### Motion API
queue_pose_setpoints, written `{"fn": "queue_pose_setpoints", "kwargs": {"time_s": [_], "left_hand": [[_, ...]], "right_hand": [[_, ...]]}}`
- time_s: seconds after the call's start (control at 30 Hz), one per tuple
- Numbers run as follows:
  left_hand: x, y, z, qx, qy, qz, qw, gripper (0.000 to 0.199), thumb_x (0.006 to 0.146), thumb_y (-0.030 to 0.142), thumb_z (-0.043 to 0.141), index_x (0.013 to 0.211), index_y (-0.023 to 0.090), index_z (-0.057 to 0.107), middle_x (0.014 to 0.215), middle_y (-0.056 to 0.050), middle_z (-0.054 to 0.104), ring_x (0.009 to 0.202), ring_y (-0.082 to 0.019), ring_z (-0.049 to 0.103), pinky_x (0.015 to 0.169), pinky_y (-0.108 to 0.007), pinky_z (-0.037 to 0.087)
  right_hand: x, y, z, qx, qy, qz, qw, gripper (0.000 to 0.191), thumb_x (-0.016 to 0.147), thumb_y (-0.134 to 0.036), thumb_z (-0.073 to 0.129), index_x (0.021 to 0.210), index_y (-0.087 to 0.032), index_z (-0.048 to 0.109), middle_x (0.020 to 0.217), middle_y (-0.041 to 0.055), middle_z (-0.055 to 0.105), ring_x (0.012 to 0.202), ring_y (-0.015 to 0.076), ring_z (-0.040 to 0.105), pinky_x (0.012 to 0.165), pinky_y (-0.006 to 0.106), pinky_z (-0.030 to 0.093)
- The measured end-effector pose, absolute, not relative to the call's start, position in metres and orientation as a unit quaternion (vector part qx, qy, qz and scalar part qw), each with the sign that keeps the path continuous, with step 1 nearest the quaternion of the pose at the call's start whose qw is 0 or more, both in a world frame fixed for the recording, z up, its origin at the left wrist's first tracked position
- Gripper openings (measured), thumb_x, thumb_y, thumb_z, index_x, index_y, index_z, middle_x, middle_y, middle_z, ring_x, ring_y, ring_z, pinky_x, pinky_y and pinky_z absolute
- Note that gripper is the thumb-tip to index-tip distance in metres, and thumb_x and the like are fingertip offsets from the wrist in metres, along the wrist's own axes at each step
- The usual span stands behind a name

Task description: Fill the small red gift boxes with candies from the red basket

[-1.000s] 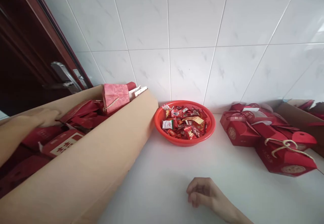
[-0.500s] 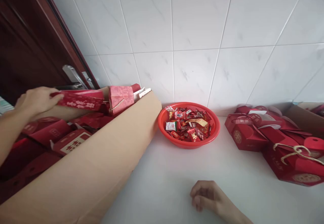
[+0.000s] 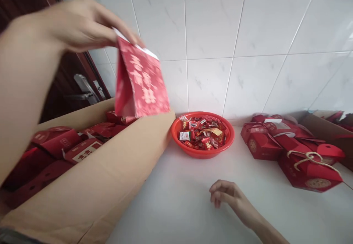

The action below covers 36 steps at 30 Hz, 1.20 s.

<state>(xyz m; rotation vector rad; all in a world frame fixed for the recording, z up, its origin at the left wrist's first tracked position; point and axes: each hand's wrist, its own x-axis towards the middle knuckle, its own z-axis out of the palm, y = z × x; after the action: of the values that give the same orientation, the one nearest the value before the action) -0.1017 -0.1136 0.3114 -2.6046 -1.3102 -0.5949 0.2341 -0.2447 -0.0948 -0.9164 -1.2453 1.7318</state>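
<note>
High on the left, my left hand (image 3: 82,25) is closed on the white top edge of a red paper gift bag (image 3: 146,80) with pale lettering. The bag hangs above the rim of a long cardboard box (image 3: 124,159). Inside that box lie several red gift boxes (image 3: 59,143). My right hand (image 3: 228,196) hovers low over the white tabletop (image 3: 171,200), its fingers loosely curled and apart from the thumb, with nothing in it. Beyond it, nearest the wall, stands a red plastic basket (image 3: 202,155) full of wrapped candies (image 3: 204,132).
Several red folded gift boxes (image 3: 309,170), one tied with cord, are grouped on the right side of the table. Behind them is another cardboard box (image 3: 320,126). A tiled wall (image 3: 209,82) closes the back, and a dark door (image 3: 62,78) with a metal handle stands at left.
My left hand has risen out of the cardboard box and moved right, lifting the red gift bag. My right hand has shifted slightly upward in the view. The view has turned a little.
</note>
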Motion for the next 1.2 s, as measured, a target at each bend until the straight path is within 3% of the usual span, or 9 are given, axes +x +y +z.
{"fn": "queue_pose_setpoints", "kwargs": {"time_s": [0.07,0.23,0.37,0.47,0.7,0.8,0.9,1.1,1.2], "left_hand": [[-0.056,-0.106,0.307,-0.932,-0.341,-0.107,-0.061,0.051,0.077,0.046,0.061,0.096,-0.001,0.071,0.106,-0.003,0.076,0.105,-0.025,0.066,0.098,-0.043,0.046],[0.052,-0.094,0.236,-0.909,-0.251,0.065,-0.326,0.010,0.066,0.021,0.079,0.073,0.015,0.075,0.102,-0.002,0.079,0.102,-0.024,0.071,0.092,-0.035,0.054],[0.084,-0.086,0.159,-0.878,-0.145,0.046,-0.453,0.004,0.069,0.017,0.077,0.073,0.015,0.077,0.109,-0.008,0.078,0.108,-0.028,0.068,0.087,-0.034,0.055],[0.077,-0.086,0.109,-0.863,-0.103,-0.033,-0.493,0.002,0.070,0.020,0.078,0.069,0.019,0.077,0.114,-0.009,0.076,0.111,-0.027,0.067,0.092,-0.035,0.053],[0.025,-0.102,0.035,-0.763,-0.113,-0.127,-0.624,0.020,0.070,0.032,0.078,0.082,0.017,0.081,0.132,-0.016,0.068,0.082,-0.022,0.071,0.079,-0.035,0.053],[0.007,-0.106,0.021,-0.745,-0.130,-0.145,-0.638,0.028,0.070,0.038,0.080,0.090,0.018,0.082,0.130,-0.015,0.069,0.093,-0.027,0.071,0.080,-0.036,0.053],[-0.002,-0.109,0.014,-0.771,-0.205,-0.163,-0.581,0.022,0.077,0.035,0.078,0.092,0.020,0.082,0.123,-0.013,0.073,0.110,-0.029,0.067,0.089,-0.036,0.052],[-0.005,-0.112,0.017,-0.798,-0.250,-0.181,-0.518,0.017,0.084,0.029,0.073,0.095,0.019,0.080,0.108,-0.008,0.078,0.103,-0.022,0.070,0.090,-0.030,0.053],[-0.003,-0.115,0.025,-0.814,-0.244,-0.148,-0.506,0.019,0.085,0.026,0.069,0.098,0.019,0.080,0.103,-0.006,0.079,0.100,-0.020,0.071,0.087,-0.027,0.054]], "right_hand": [[0.238,-0.243,-0.092,-0.366,-0.479,0.674,0.428,0.032,0.080,-0.047,0.077,0.092,-0.018,0.072,0.081,0.0044,0.070,0.065,0.0144,0.058,0.069,0.031,0.045],[0.252,-0.236,-0.090,-0.332,-0.463,0.642,0.513,0.042,0.086,-0.056,0.066,0.113,-0.024,0.068,0.110,0.0085,0.068,0.065,0.0132,0.057,0.062,0.030,0.042],[0.262,-0.234,-0.083,-0.297,-0.496,0.615,0.536,0.052,0.087,-0.062,0.062,0.125,-0.027,0.063,0.119,0.0101,0.066,0.059,0.0102,0.053,0.054,0.027,0.037],[0.261,-0.237,-0.079,-0.328,-0.534,0.583,0.517,0.057,0.083,-0.054,0.072,0.132,-0.030,0.059,0.120,0.0083,0.065,0.058,0.0085,0.051,0.051,0.025,0.036],[0.239,-0.238,-0.091,-0.366,-0.554,0.572,0.482,0.049,0.082,-0.049,0.075,0.122,-0.024,0.061,0.093,0.0037,0.068,0.067,0.0136,0.057,0.060,0.027,0.048],[0.231,-0.236,-0.099,-0.404,-0.576,0.516,0.488,0.045,0.086,-0.047,0.072,0.122,-0.024,0.059,0.094,0.0038,0.069,0.074,0.0173,0.063,0.072,0.033,0.053],[0.224,-0.232,-0.099,-0.447,-0.601,0.458,0.479,0.038,0.088,-0.046,0.069,0.116,-0.022,0.059,0.084,0.0023,0.068,0.070,0.0174,0.062,0.071,0.033,0.053],[0.210,-0.219,-0.072,-0.483,-0.627,0.340,0.507,0.033,0.091,-0.050,0.059,0.107,-0.021,0.062,0.090,0.0037,0.067,0.077,0.0180,0.057,0.074,0.032,0.049],[0.201,-0.208,-0.056,-0.508,-0.608,0.306,0.527,0.036,0.092,-0.055,0.055,0.087,-0.020,0.061,0.077,0.0011,0.060,0.072,0.0167,0.051,0.070,0.031,0.045]]}}
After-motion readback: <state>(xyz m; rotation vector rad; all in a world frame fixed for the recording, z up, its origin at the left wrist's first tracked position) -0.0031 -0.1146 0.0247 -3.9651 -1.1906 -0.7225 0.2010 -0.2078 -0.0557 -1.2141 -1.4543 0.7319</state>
